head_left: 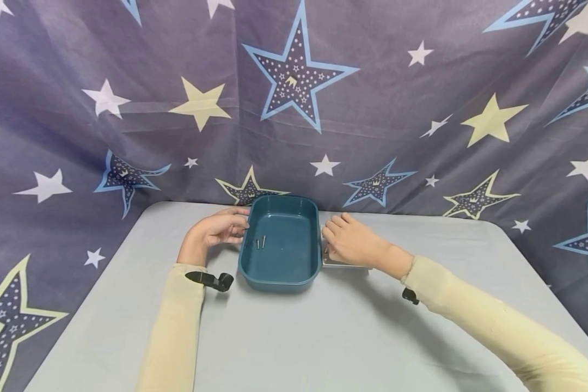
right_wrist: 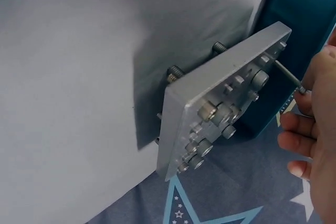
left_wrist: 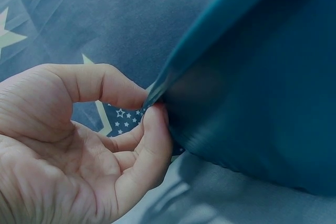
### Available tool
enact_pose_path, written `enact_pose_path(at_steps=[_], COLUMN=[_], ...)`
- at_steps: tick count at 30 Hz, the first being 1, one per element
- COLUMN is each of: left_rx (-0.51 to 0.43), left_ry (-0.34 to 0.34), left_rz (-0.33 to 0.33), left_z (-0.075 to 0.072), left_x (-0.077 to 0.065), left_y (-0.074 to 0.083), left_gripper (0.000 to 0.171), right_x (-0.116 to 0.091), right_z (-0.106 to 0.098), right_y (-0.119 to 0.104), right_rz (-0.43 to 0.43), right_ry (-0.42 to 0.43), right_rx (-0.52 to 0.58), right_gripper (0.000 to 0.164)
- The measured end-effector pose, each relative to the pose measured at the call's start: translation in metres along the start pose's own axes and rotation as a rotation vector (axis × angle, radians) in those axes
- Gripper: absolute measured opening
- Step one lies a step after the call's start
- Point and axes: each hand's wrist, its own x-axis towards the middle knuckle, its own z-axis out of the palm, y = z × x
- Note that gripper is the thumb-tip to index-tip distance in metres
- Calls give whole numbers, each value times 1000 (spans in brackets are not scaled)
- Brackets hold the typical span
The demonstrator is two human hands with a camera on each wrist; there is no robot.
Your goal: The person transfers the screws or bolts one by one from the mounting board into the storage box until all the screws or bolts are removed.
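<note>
a slim screw (right_wrist: pixel 287 74) is held at the fingertips of the right hand (head_left: pixel 351 238), just right of the tray (head_left: pixel 286 256), where a metal block (right_wrist: pixel 226 69) is placed beside the tray's right wall. the screw's long axis is pointed from the fingertips toward the block's face, roughly in line with the bolts (right_wrist: pixel 205 147) by which that face is crowded; whether its tip is seated in a hole cannot be told. the block is reached more nearly by the right hand, the tray being set between it and the left hand (head_left: pixel 225 226), by which the tray's left rim is pinched. inside the tray, toward its left wall, two loose screws (head_left: pixel 263 242) are seen side by side, touched by neither hand.
</note>
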Motion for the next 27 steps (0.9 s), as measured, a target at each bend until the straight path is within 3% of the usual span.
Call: enact_pose_path(at_steps=[12,27], left_rx=[4,-7], left_ry=[-3,-2], left_rz=[5,5], left_z=[-2,-2], left_x=[2,2], left_y=[-2,-2], left_gripper=[69,67], right_x=[-4,8], right_z=[0,-17], right_y=[4,13], right_rz=[134,253], right_ry=[61,23], right_rx=[227,347], right_gripper=[9,9])
